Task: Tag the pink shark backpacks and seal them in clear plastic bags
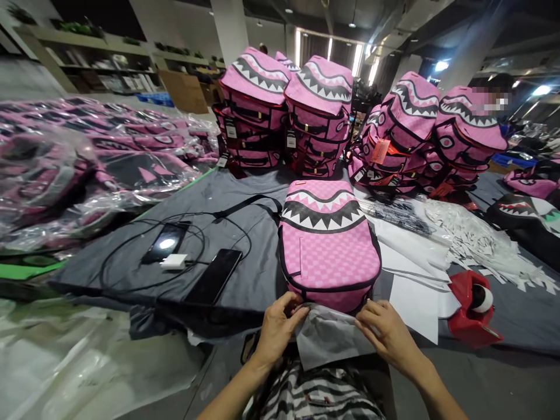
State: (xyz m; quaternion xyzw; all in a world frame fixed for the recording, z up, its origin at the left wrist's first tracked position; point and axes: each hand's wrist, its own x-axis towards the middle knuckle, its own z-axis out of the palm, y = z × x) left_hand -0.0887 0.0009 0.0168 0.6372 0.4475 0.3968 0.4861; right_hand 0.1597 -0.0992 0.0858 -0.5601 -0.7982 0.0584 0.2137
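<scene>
A pink checkered backpack with a black-and-white shark-mouth print lies on the grey cloth-covered table, its bottom end toward me. Just past that end, over the table's front edge, a thin translucent white sheet hangs down. My left hand pinches the sheet's upper left corner between thumb and fingers. At the upper right corner, my right hand is closed on the same sheet. Both hands are close to the backpack's bottom edge; whether the fingertips also touch it, I cannot tell.
Stacked pink backpacks stand along the back. Plastic-wrapped ones heap up at left. Two phones, a white charger and black cables lie left of me. At right are white paper sheets, a red tape dispenser and white strips.
</scene>
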